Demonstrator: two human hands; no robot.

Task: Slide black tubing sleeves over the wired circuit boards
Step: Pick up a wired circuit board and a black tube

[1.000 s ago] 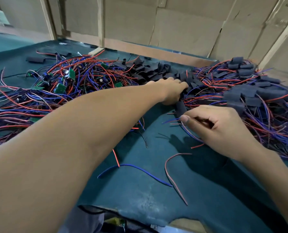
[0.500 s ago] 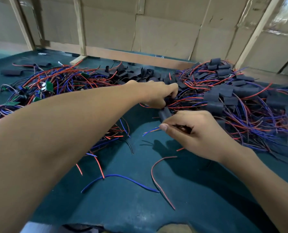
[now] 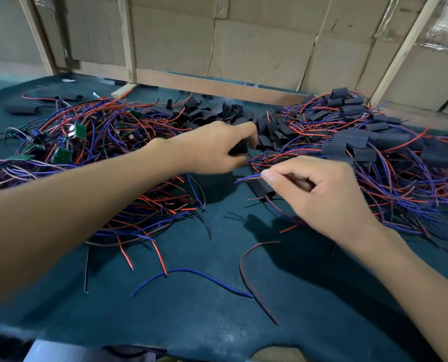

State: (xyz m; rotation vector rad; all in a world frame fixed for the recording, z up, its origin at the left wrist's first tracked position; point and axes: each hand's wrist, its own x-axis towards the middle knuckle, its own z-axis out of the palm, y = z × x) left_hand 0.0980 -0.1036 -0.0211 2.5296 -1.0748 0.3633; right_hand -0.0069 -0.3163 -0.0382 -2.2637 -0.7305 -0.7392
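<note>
The right hand (image 3: 322, 194) is curled tight, thumb and forefinger pinching a sleeved board (image 3: 260, 186) with blue and red leads poking out past the thumbnail; the black tube already looks to cover the board, though the fingers hide most of it. Just beyond, the left hand (image 3: 217, 150) reaches across with its fingers hooked round a loose black sleeve (image 3: 240, 148) at the near edge of the heap of empty sleeves (image 3: 212, 111). To do this well, I'd say the right hand should drop its finished piece onto the sleeved pile (image 3: 361, 142) at its side before the left brings the new tube back, and the left should lift one sleeve clear without dragging neighbours or snagging the wires beneath its wrist. The bare green boards (image 3: 61, 142) wait in the tangle at far left, well apart from both hands, so the next board has to be fetched from there across the green mat (image 3: 217, 322).
</note>
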